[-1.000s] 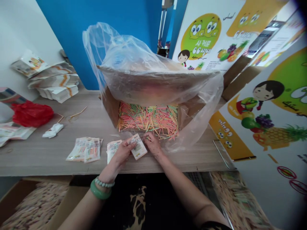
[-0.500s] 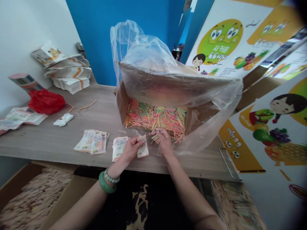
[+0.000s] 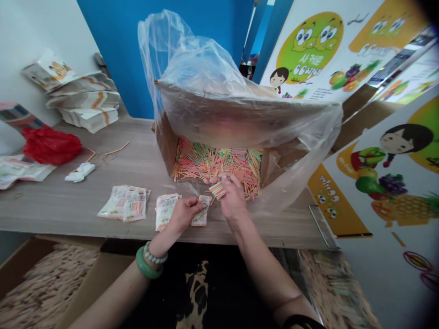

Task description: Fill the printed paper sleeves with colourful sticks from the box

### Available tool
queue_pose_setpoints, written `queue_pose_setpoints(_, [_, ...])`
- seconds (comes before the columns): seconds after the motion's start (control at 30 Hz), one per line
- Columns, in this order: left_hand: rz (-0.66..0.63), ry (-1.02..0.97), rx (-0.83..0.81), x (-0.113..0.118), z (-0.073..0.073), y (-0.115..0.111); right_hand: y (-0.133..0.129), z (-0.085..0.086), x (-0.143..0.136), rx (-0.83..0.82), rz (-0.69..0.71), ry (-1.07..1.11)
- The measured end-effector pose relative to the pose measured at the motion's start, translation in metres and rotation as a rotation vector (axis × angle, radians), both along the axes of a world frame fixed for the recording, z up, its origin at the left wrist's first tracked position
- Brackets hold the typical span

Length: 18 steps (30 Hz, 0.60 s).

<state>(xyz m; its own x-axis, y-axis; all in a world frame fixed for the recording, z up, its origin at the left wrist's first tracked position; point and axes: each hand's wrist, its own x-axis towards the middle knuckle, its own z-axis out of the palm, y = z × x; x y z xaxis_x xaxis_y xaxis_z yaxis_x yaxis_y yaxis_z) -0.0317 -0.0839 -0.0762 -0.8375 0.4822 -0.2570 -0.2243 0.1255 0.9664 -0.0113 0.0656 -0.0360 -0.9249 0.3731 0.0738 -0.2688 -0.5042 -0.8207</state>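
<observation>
Between the thumb and fingers of my left hand [image 3: 187,212] is a small printed packet [image 3: 199,218], held just above the table's front part. My right hand [image 3: 233,196] is closed around a small bunch of thin coloured sticks [image 3: 219,189], in green, orange and red. Behind it stands a cardboard box [image 3: 164,141] on its side, lined with clear plastic [image 3: 202,59]. Many loose coloured sticks [image 3: 209,160] lie inside it. By my left hand rests a small pile of flat packets [image 3: 165,209]. Farther left are more packets [image 3: 125,203] with coloured sticks showing through.
A red plastic bag [image 3: 51,145], a crumpled white wad [image 3: 80,172] and a stack of printed cartons [image 3: 85,103] occupy the table's left side. Large printed boxes [image 3: 387,183] stand on the right. Below the table's edge, an open carton [image 3: 44,283] holds many pale brown pieces.
My right hand has lifted slightly and turned, so the bunch of sticks shows more fully. My left hand keeps hold of the packet. The whole view has shifted a little.
</observation>
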Motion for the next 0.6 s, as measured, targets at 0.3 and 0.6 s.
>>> queue_pose_setpoints(0.3, [-0.113,0.258,-0.096,0.000,0.009,-0.001,-0.009,0.002,0.004,0.117,0.008,-0.069])
queue_pose_setpoints(0.6, [-0.083,0.212,-0.171,0.000,0.006,-0.002,-0.005,0.005,0.007,0.086,0.001,-0.024])
